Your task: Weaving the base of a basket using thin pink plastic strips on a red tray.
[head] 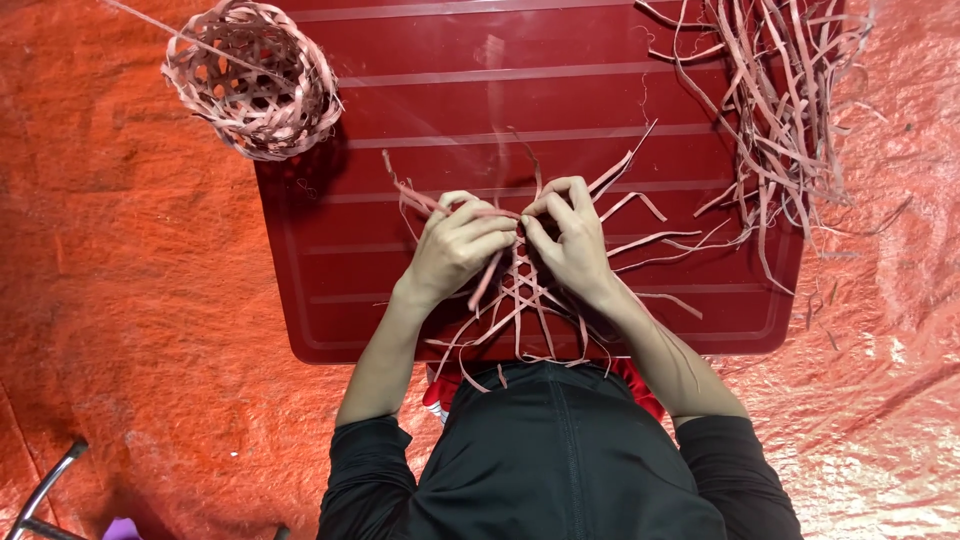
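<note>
A partly woven lattice of thin reddish strips (520, 300) lies on a dark red plastic tray (420, 90), its loose ends fanning out on all sides. My left hand (455, 245) and my right hand (570, 235) sit side by side over its far part. Both pinch strips between fingers and thumb, their fingertips almost touching at the centre. The weave under my hands is partly hidden.
A small finished woven basket (255, 80) rests at the tray's far left corner. A loose bundle of strips (785, 90) lies across the far right. Orange tarp (120, 300) covers the ground around. A metal bar (45, 490) shows at the bottom left.
</note>
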